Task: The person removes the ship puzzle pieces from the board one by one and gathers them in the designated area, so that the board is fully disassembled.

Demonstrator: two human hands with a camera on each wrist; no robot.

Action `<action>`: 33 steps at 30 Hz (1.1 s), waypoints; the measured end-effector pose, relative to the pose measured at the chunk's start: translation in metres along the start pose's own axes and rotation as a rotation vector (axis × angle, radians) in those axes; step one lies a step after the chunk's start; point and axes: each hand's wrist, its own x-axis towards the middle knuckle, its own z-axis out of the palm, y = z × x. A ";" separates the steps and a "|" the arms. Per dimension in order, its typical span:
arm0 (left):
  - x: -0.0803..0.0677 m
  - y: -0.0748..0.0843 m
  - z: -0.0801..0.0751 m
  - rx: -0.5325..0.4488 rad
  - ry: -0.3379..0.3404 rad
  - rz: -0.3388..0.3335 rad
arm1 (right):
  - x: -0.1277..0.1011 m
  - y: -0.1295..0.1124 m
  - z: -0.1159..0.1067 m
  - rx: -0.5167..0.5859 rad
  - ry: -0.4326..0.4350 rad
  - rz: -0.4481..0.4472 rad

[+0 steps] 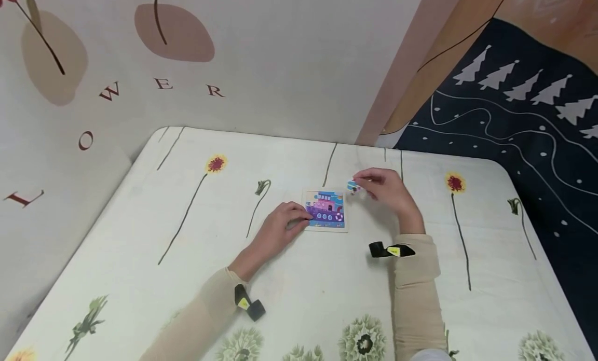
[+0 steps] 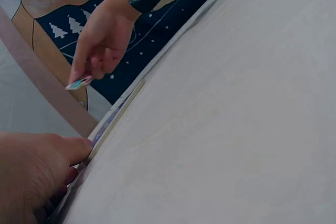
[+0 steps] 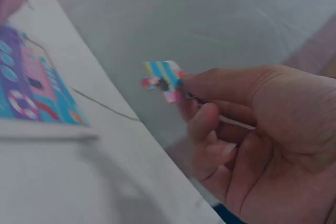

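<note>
Left hand (image 1: 280, 227) presses fingertips on puzzle board (image 1: 325, 210) edge; right hand (image 1: 388, 190) pinches loose piece (image 1: 353, 186) just beside board — thin pinch, piece may slip.

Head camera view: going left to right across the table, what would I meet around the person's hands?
Left hand → boat puzzle board → small puzzle piece → right hand → red flower print on the tablecloth.
</note>
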 end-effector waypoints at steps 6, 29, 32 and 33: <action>0.000 -0.001 0.001 0.000 0.003 0.008 | -0.009 0.015 -0.023 -0.066 -0.043 0.158; 0.000 -0.001 0.002 0.025 -0.022 -0.014 | -0.013 0.036 -0.023 -0.213 -0.041 0.168; 0.000 0.001 0.001 0.034 -0.047 -0.032 | -0.013 0.036 -0.024 -0.227 -0.044 0.149; -0.001 0.002 0.001 0.037 -0.055 -0.036 | -0.013 0.037 -0.023 -0.230 -0.045 0.145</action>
